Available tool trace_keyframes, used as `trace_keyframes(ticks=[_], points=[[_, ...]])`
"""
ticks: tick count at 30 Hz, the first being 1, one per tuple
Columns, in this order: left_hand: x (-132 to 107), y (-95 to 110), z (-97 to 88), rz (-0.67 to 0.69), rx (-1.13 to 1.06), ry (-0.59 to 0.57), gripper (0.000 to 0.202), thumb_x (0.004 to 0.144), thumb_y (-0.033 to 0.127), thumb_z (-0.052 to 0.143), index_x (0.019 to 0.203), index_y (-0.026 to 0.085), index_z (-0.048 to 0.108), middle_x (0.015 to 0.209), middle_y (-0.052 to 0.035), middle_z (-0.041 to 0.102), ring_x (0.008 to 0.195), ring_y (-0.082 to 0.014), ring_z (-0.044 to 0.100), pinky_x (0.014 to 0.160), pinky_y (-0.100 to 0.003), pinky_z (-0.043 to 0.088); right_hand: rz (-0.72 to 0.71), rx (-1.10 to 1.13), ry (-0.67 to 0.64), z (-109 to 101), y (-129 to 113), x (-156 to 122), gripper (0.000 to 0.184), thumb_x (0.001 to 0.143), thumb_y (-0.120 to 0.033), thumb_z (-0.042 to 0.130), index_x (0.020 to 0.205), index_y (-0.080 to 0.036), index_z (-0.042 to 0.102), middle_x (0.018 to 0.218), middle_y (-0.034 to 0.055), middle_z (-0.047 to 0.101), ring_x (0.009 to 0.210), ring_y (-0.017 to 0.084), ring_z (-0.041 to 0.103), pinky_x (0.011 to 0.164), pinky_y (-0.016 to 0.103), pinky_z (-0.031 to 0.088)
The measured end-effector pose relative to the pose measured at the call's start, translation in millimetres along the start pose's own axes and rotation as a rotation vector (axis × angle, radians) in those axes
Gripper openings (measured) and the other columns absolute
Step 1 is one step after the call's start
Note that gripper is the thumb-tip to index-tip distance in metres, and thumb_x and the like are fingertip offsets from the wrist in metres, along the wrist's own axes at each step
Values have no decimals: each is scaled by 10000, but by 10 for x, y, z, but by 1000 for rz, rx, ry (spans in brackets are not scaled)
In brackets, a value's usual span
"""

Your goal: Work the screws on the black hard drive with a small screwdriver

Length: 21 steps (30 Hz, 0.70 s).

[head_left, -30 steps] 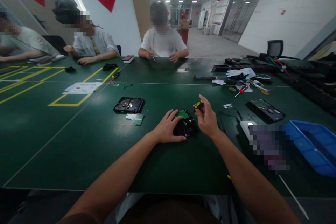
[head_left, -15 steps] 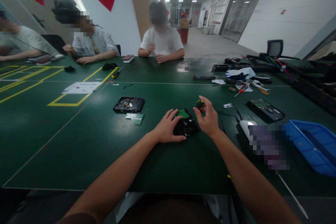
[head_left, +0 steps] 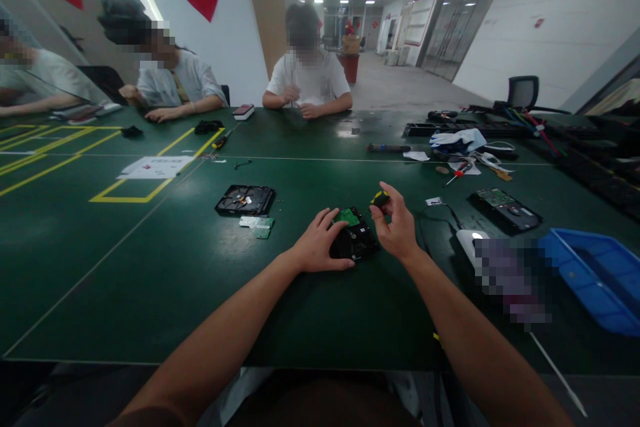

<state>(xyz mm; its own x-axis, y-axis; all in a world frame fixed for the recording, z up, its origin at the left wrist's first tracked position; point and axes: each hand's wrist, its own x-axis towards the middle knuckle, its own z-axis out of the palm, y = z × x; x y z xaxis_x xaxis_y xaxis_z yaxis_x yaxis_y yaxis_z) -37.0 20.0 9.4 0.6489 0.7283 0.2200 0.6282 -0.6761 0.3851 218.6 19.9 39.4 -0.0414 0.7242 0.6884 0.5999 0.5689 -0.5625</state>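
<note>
A black hard drive with a green circuit board on top lies on the green table in front of me. My left hand grips the drive's left side, fingers curled over its edge. Just right of the drive, my right hand pinches the yellow-and-black handle of a small screwdriver, which points down toward the drive's far right corner.
An opened drive and a loose green board lie to the left. Another drive, a blue bin, a white device and a red screwdriver are at the right. Three people sit across the table.
My right hand has turned the screwdriver handle slightly in its fingers. The left hand and the drive stay put. The person opposite has raised one hand.
</note>
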Motion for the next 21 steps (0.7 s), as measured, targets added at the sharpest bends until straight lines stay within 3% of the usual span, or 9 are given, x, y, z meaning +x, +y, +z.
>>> trace_keyframes(ticks=[10, 16, 21], points=[[-2, 17, -7, 2, 10, 2, 1094, 737, 845, 747, 1583, 216, 453, 1737, -180, 239, 1604, -486, 164, 1280, -677, 261, -5, -46, 30, 7, -17, 23, 592, 996, -414, 661, 1543, -305, 462, 1316, 103, 708, 841, 218, 714, 832, 458, 646], [-4, 25, -15, 8, 13, 4, 1091, 744, 839, 746, 1587, 214, 448, 1743, -179, 227, 1607, -484, 158, 1282, -674, 261, 18, -64, 29, -6, -31, 32, 587, 995, -446, 663, 1528, -310, 457, 1303, 106, 698, 828, 221, 700, 813, 466, 634], [-10, 15, -8, 5, 5, 8, 1081, 745, 828, 756, 1585, 223, 449, 1741, -179, 233, 1605, -485, 164, 1277, -684, 262, -18, -107, 31, -63, -122, 64, 501, 995, -456, 667, 1449, -292, 531, 1198, 97, 681, 865, 234, 690, 824, 454, 617]])
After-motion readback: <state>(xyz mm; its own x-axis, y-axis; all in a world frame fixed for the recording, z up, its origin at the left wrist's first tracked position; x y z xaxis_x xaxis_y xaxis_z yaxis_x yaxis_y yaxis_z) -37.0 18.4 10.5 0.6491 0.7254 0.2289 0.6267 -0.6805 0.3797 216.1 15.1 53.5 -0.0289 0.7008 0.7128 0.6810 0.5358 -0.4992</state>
